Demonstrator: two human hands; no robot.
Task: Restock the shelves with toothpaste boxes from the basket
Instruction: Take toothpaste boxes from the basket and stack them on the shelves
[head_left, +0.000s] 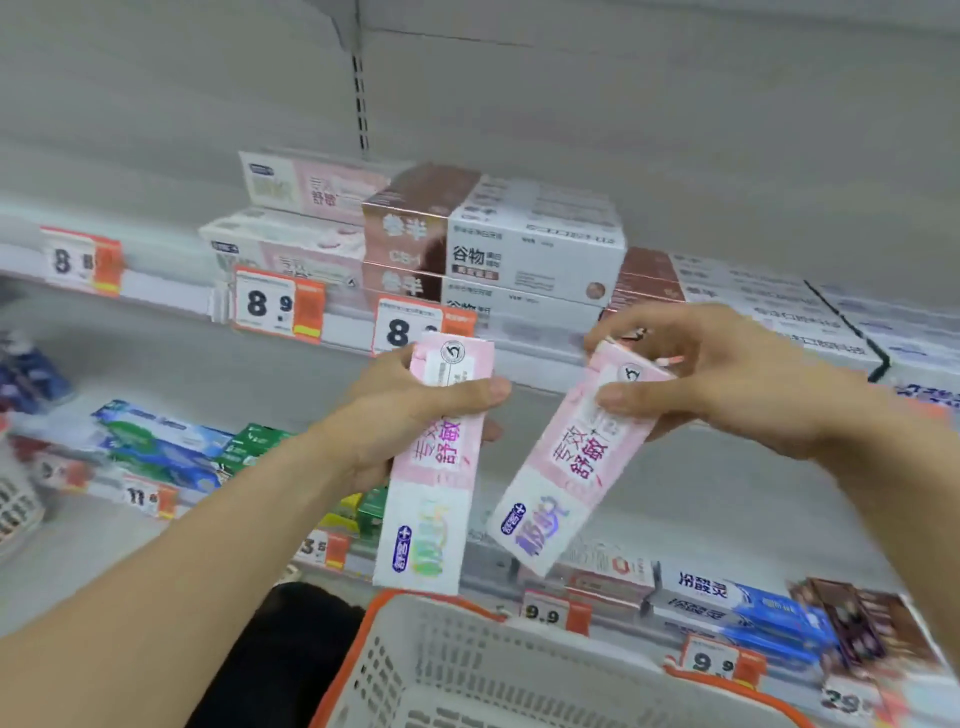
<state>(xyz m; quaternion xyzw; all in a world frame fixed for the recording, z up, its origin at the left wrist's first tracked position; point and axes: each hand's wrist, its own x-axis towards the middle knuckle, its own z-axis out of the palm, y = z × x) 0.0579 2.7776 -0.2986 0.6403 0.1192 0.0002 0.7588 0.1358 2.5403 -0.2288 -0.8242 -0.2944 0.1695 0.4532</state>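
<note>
My left hand (395, 415) grips a pink and white toothpaste box (431, 499), held nearly upright in front of the shelves. My right hand (727, 374) holds a second pink and white toothpaste box (566, 467) by its upper end, tilted to the right. Both boxes hang above the white basket with an orange rim (374, 613) at the bottom of the view. Matching pink boxes (311, 187) are stacked on the upper shelf (171, 296) at the left, beside brown and white boxes (519, 244).
Price tags (275, 304) line the shelf edges. A lower shelf carries blue and green toothpaste boxes (166, 441) on the left and blue and white boxes (753, 608) at the right. A second basket (15, 509) shows at the far left edge.
</note>
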